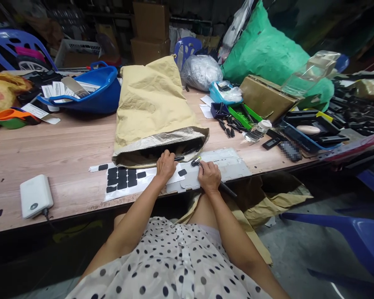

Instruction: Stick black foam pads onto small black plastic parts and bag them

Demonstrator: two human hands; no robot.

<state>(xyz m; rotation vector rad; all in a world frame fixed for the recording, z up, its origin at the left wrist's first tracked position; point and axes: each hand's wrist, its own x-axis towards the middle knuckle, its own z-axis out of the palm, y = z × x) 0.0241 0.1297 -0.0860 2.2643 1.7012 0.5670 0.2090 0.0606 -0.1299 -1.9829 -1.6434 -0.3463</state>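
My right hand (209,176) is wrapped round a small hammer (228,190), its metal head over a worn grey board (237,166) at the table's front edge. Just left of the hammer head, my left hand (166,166) is closed on a slim black part (179,158) whose kind I cannot make out. Beside that hand lies a white sheet (112,195) bearing several black rounded stickers (122,182). Right behind both hands, a large tan paper sack (152,99) lies with its mouth facing me; dark pieces inside are hard to distinguish.
A white power bank (36,196) with a cable sits front left. Behind it stand a blue basin (96,93) of small boxes and orange-handled scissors or tape (11,116). To the right are a green tray (241,116), a clear bottle (258,131) and a blue tray (311,143).
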